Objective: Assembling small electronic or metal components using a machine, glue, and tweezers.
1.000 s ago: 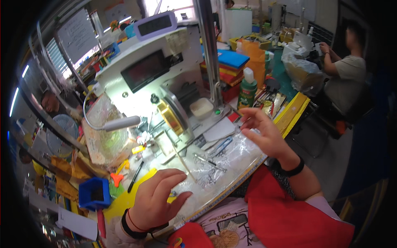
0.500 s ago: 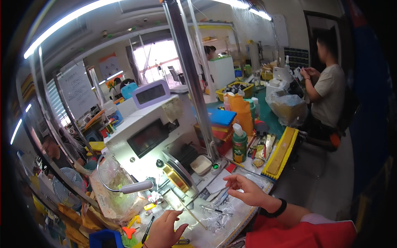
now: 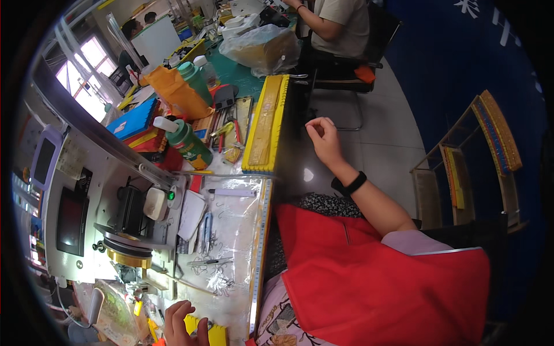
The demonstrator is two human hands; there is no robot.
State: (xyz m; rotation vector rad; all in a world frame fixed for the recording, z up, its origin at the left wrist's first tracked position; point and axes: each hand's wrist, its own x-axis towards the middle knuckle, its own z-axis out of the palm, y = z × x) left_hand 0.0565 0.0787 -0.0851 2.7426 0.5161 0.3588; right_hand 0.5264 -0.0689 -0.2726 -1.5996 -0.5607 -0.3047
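My left hand [image 3: 184,326] is over the near end of the workbench, fingers apart and loosely bent, with nothing visible in it. Just beside it lies a yellow block-like thing [image 3: 214,334], partly covered. My right hand [image 3: 326,141], a black band on its wrist, is raised off the bench's right side above the floor. Its fingers are curled in and show nothing held. Between the hands, the bench top [image 3: 236,225] bears small bent wire pieces [image 3: 219,282], a slim metal tool [image 3: 210,262], a blue-grey cutter [image 3: 207,230] and a pale purple pen [image 3: 234,192].
A machine with a gold-rimmed wheel [image 3: 130,258] stands left under a lit lamp [image 3: 96,305]. Farther back are a green bottle [image 3: 189,144], an orange bag [image 3: 176,92] and a long yellow tray [image 3: 265,124]. Another person [image 3: 340,26] sits beyond. Red cloth [image 3: 392,271] covers my lap.
The view has swung to the right, bringing in more floor and a rack. My right hand has left the bench top for its right side, its fingers now more curled. My left hand remains open.
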